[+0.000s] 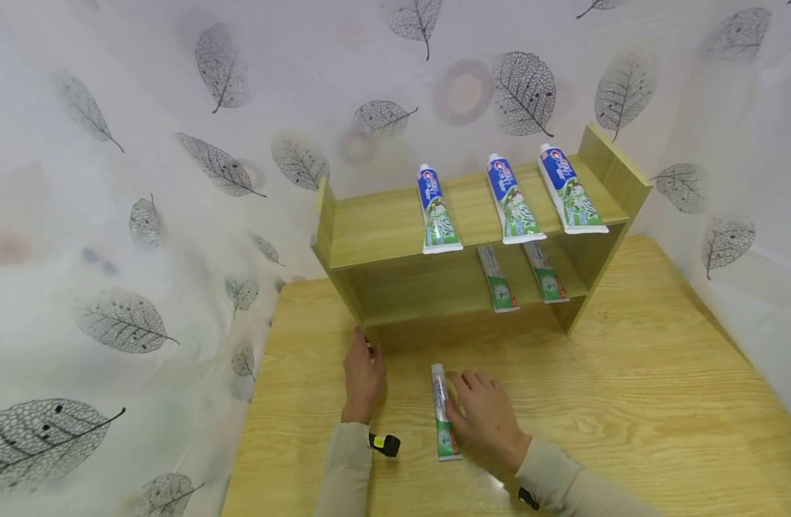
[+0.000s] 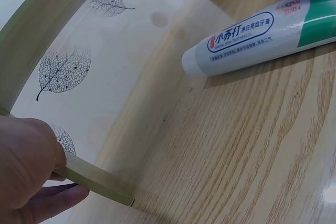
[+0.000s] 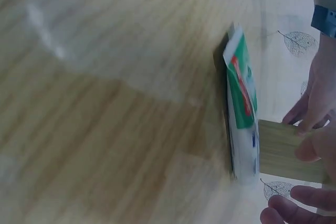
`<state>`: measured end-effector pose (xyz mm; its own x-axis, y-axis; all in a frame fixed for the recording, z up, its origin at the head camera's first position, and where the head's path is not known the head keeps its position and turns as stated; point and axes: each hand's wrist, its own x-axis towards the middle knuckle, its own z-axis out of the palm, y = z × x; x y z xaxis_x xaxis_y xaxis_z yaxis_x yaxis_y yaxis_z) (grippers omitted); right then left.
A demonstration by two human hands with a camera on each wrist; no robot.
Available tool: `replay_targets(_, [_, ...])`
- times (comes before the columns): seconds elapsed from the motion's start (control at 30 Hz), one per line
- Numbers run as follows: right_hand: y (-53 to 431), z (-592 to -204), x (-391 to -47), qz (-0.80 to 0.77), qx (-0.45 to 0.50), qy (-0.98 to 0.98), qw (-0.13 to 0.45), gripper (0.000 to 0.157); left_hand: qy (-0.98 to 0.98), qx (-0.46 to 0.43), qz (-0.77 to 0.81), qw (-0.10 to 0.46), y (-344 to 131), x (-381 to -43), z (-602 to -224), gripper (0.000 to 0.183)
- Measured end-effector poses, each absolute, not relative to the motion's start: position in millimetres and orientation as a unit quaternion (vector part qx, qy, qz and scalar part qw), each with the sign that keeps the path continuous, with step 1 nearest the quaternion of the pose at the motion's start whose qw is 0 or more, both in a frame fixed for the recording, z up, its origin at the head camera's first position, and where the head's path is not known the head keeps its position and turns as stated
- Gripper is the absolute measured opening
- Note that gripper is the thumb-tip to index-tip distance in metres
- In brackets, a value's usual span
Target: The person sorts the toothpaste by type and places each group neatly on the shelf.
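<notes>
A white-and-green toothpaste tube (image 1: 442,413) lies on the table in front of a small wooden shelf (image 1: 376,226), its cap pointing at the shelf. Beside the tube, on its right, my right hand (image 1: 486,413) hovers with fingers spread and thumb near it. In the right wrist view a gap shows between that tube (image 3: 241,93) and the right-hand fingers (image 3: 294,211). My left hand (image 1: 363,373) grips the lower end of the shelf's left side panel. From the left wrist, its thumb and fingers (image 2: 58,203) lie on either side of the panel edge (image 2: 97,184).
Three blue-and-green toothpaste tubes (image 1: 513,201) lie on the top board, caps to the back. On the lower board are two white-and-green tubes (image 1: 496,280), toward the right. A leaf-patterned wall covering (image 1: 272,86) stands behind and left of the wooden table (image 1: 660,402).
</notes>
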<state>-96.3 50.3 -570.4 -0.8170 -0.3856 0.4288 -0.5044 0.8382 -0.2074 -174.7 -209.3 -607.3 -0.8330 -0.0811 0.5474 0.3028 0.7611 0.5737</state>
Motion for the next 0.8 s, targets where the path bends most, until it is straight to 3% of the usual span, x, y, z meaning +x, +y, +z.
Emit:
replay_targets(0.23, [45,-576,-90,0.175,0.231,-0.948,0.131,0.047,-0.912,-0.019,-0.342,0.224,-199,-165,-583,0.028])
replay_targets(0.53, [43,-587,-81,0.208,0.216,-0.952,0.06,0.052,-0.893,-0.066,-0.339,0.287,-205,-172,-599,0.03])
replay_targets(0.8, [43,-596,-77,0.216,0.214,-0.951,0.049,0.052,-0.891,-0.068,-0.347,0.285,-207,-173,-601,0.026])
